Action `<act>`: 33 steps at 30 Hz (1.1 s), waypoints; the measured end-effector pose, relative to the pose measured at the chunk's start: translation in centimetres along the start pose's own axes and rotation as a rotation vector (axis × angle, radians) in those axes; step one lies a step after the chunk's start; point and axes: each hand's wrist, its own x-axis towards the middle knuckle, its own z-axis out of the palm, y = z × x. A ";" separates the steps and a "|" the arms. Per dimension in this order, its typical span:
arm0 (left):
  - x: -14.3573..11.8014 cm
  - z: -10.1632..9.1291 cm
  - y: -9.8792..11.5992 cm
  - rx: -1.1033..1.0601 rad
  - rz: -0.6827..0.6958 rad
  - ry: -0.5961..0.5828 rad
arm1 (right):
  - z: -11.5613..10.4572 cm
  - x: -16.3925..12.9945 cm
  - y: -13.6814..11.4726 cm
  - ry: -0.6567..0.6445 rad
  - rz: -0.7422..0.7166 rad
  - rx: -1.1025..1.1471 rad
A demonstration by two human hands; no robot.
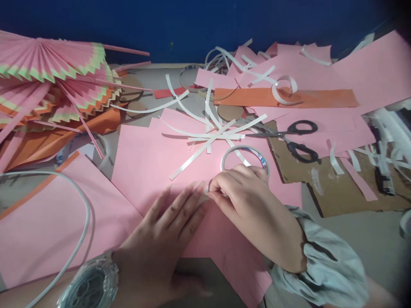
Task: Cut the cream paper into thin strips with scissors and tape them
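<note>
My left hand lies flat, fingers stretched out, on a large pink sheet of paper. Beside its fingertips, my right hand is closed in a pinch on a small whitish strip that looks like tape; most of it is hidden by the fingers. Just behind the right knuckles is a tape roll, partly covered by that hand. A loose pile of narrow white strips is on the sheet beyond both hands. Black-handled scissors rest to the right, their blades pointing left.
Pleated pink, green and orange paper fans fill the back left. Another pink sheet with a white cord above it lies at left. Brown cardboard, an orange strip and pink scraps cover the right side.
</note>
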 end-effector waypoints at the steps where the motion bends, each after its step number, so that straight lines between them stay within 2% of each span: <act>1: 0.0 0.1 -0.1 -0.006 0.002 0.010 | 0.0 0.0 0.0 0.003 0.002 -0.002; 6: 0.0 0.1 -0.2 -0.011 0.015 0.031 | 0.0 -0.1 -0.1 0.009 0.012 0.002; 33: 0.1 -0.2 -0.1 -0.007 0.006 -0.011 | 0.1 -0.2 0.1 0.033 0.000 0.013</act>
